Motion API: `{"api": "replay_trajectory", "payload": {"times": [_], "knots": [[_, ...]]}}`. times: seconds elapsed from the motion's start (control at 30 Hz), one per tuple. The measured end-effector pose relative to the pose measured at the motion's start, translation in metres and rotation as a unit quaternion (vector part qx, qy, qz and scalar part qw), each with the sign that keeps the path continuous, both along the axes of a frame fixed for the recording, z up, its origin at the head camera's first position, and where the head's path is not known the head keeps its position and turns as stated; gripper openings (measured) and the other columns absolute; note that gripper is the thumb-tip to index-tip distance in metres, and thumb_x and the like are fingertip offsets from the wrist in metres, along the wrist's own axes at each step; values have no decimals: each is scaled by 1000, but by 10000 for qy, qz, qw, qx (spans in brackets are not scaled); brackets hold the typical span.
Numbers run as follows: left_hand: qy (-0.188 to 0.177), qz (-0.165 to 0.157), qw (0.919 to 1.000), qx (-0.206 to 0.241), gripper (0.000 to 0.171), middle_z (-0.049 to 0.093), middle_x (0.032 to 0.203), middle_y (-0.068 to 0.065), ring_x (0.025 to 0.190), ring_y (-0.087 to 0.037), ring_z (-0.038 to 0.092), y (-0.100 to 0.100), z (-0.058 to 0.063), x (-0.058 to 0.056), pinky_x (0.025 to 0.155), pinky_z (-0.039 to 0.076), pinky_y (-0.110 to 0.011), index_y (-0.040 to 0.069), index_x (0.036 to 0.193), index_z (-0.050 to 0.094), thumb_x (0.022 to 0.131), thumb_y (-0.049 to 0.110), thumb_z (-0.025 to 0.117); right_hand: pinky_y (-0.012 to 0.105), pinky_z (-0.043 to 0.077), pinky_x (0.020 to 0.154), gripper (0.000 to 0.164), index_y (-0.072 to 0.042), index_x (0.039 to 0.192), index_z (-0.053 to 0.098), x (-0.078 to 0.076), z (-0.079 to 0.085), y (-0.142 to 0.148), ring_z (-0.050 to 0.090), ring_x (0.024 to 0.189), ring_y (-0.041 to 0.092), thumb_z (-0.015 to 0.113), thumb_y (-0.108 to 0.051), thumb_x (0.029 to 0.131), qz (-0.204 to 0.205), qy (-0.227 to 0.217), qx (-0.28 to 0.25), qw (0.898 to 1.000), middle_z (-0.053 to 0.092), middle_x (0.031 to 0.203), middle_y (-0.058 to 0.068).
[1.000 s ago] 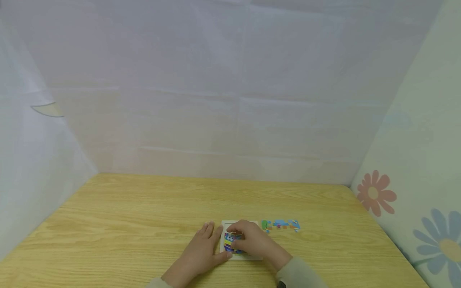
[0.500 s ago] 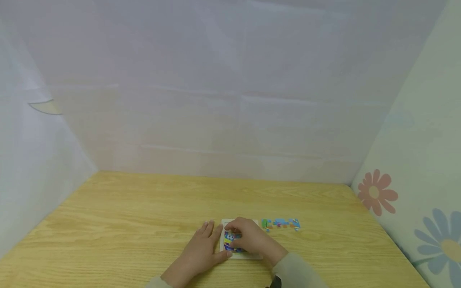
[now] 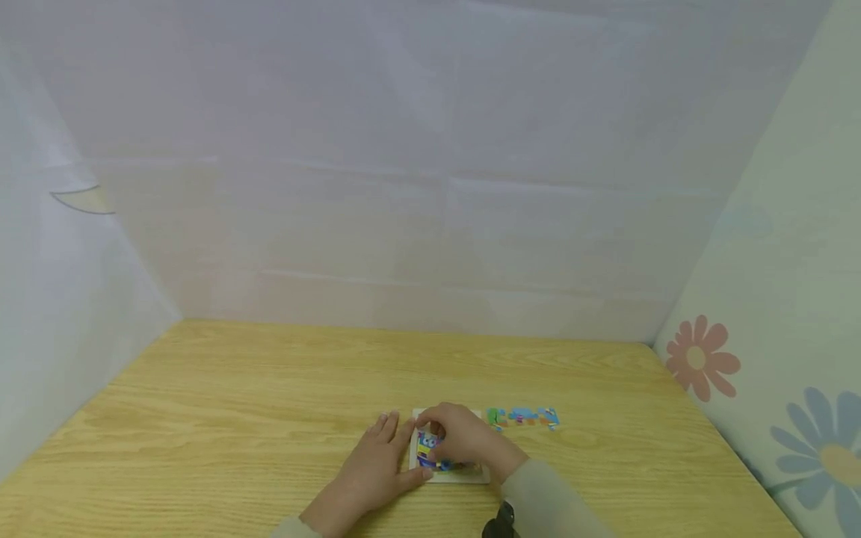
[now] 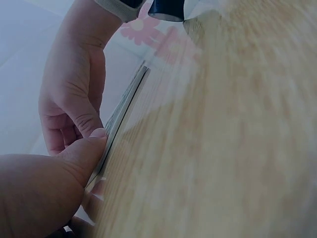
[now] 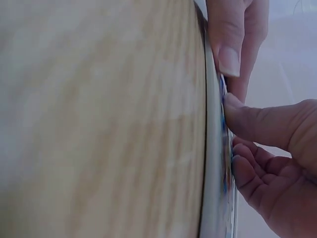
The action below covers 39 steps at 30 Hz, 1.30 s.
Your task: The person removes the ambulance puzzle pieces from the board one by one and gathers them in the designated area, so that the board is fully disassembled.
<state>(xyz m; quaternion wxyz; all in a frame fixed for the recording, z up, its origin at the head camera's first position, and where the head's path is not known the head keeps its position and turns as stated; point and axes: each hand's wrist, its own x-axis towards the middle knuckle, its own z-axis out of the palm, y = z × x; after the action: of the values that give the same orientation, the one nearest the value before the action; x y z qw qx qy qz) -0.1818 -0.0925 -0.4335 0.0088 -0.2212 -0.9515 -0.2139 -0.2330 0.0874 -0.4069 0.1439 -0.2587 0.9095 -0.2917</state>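
Observation:
A small jigsaw puzzle (image 3: 427, 442) with a colourful cartoon picture, partly filled, lies in a pale frame tray (image 3: 457, 479) on the wooden table. My left hand (image 3: 377, 465) lies along the tray's left side with fingers extended; its thumb (image 4: 89, 148) rests on the near left rim. Over the puzzle is my right hand (image 3: 464, 435), fingers bent and index finger and thumb near the upper left pieces. In the right wrist view the right thumb (image 5: 237, 114) touches the puzzle's surface. Whether a piece is between the right fingertips is hidden.
Several loose puzzle pieces (image 3: 523, 417), blue, green and orange, lie in a group right of the tray. The wooden table (image 3: 269, 388) meets a pale cloth backdrop (image 3: 430, 224) at the back. A flower-printed cloth (image 3: 753, 299) hangs at the right.
My right hand has shifted slightly leftward and away from me over the puzzle, uncovering more of its lower right part. The left hand stays in place.

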Motion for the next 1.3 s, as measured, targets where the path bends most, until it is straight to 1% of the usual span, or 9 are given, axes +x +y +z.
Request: {"api": "replay_trajectory", "payload": {"times": [0.2, 0.37, 0.6, 0.83, 1.03, 1.23, 1.3], "knots": [[19, -39, 10000, -36, 85, 28, 143, -32, 133, -48, 25, 0, 1, 0, 107, 25, -58, 1, 140, 38, 82, 61, 53, 22, 47, 69, 37, -14, 104, 61, -3, 4, -2, 51, 81, 10, 78, -6, 72, -4, -242, 84, 9997, 54, 88, -4], [52, -48, 10000, -56, 84, 30, 142, -33, 132, -48, 26, 1, 1, 0, 107, 25, -58, 0, 139, 39, 82, 61, 53, 22, 46, 68, 33, -14, 98, 61, -6, 4, -3, 50, 76, 10, 77, -3, 71, -32, -320, 37, 9995, 53, 86, -3], [-1, -20, 10000, -29, 84, 29, 142, -33, 133, -48, 25, 0, 2, 0, 107, 24, -57, 0, 139, 39, 83, 61, 53, 21, 46, 65, 31, -11, 95, 61, -6, 4, -2, 50, 71, 8, 78, -2, 71, -20, -268, 10, 9996, 56, 83, -4], [99, 0, 9999, -108, 84, 30, 142, -33, 132, -48, 27, 1, 0, -1, 107, 25, -57, -1, 138, 40, 82, 61, 54, 21, 45, 64, 28, -12, 92, 60, -5, 0, -1, 49, 71, 8, 77, -3, 71, -78, -219, -97, 9997, 56, 81, -5], [91, 50, 9999, -122, 84, 31, 142, -32, 132, -47, 27, 1, -1, -2, 107, 25, -56, 0, 138, 40, 82, 61, 53, 22, 44, 67, 29, -16, 92, 60, -9, -8, 3, 48, 75, 10, 77, -5, 72, -117, -255, -344, 9990, 55, 83, -6], [81, 45, 9999, -71, 84, 31, 142, -32, 132, -47, 27, 1, -3, -2, 107, 25, -56, 0, 138, 40, 82, 61, 54, 25, 46, 78, 31, -21, 93, 57, -10, -18, 9, 50, 85, 8, 77, -7, 73, -75, -205, -768, 9968, 54, 90, -10], [85, 51, 9999, -59, 84, 31, 142, -32, 133, -47, 26, 1, -3, -2, 108, 25, -56, 0, 138, 40, 82, 61, 54, 25, 46, 79, 31, -21, 93, 57, -10, -20, 10, 50, 86, 8, 77, -7, 74, -41, -205, -930, 9954, 54, 91, -9]]}}
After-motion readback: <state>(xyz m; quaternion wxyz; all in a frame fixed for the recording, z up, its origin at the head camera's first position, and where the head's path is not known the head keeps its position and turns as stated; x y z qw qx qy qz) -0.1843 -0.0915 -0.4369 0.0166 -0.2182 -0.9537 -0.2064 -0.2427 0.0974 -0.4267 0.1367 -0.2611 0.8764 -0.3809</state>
